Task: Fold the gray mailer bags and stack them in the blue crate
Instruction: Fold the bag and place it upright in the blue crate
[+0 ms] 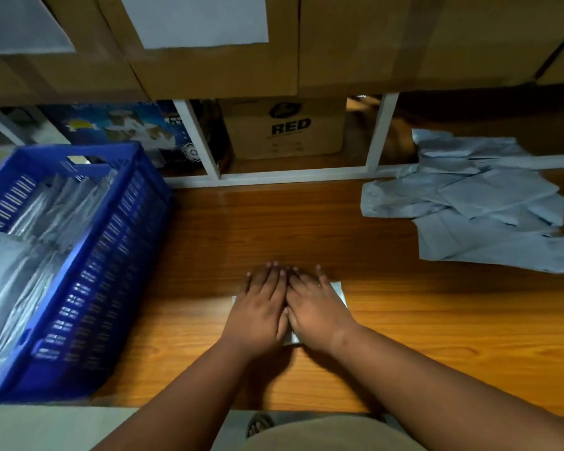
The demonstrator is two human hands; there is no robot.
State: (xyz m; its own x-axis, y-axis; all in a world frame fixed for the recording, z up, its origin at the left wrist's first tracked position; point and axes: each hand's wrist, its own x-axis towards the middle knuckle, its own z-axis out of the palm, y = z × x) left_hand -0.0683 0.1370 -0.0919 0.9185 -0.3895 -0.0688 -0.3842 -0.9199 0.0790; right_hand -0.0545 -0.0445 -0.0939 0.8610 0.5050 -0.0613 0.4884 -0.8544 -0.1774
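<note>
both hands (287, 307) flat, fingers straight, pressing the folded bag (338, 289); thin, slippery, probably springs open, so pinch the creased edge

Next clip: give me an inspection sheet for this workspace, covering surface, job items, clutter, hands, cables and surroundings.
Surface: wooden table, bare around the hands.
Job items: blue crate at left, holding gray bags; loose pile of unfolded bags at far right; one folded bag under both hands, mostly covered.
Clutter: nothing seen.
Hands: left hand and right hand side by side, fingers straight, pressing flat on the folded bag.
Cables: nothing seen.
Surroundings: white rack behind the table; cardboard boxes above; a box marked RED inside the rack.
</note>
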